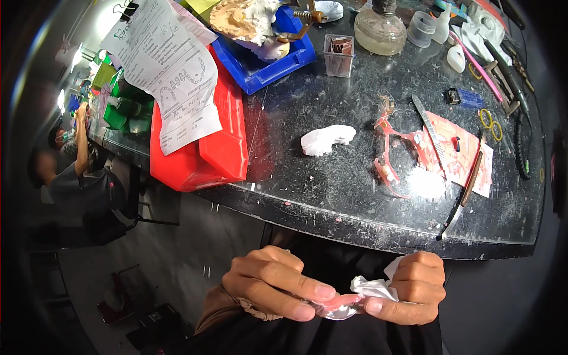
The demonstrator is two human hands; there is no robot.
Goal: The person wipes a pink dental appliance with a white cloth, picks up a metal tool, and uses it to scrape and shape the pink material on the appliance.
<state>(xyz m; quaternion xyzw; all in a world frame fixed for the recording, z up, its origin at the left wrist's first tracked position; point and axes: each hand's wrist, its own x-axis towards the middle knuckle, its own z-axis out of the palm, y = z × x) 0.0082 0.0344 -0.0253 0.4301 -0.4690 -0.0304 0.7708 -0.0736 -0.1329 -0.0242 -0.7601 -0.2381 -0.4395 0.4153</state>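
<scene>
Low in the head view, below the bench edge, my left hand (pixel 272 284) pinches a curved pink piece (pixel 338 302) with something clear and shiny beneath it. My right hand (pixel 414 291) grips the other end of that piece along with a crumpled white tissue (pixel 374 287), fingers curled and thumb pressing. On the bench above my hands lie a white molded piece (pixel 325 140), pink wax scraps (pixel 387 165), a pink wax sheet (pixel 479 171), a metal blade (pixel 429 127) and a wooden-handled spatula (pixel 473 180).
The dark bench (pixel 284 201) carries a red tray (pixel 201 163), a paper form (pixel 160 65), a blue tray with plaster models (pixel 254 77), a glass burner (pixel 380 32), a small box (pixel 338 56), a blue lighter (pixel 464 97) and other tools. Seated people (pixel 83 183) occupy the left.
</scene>
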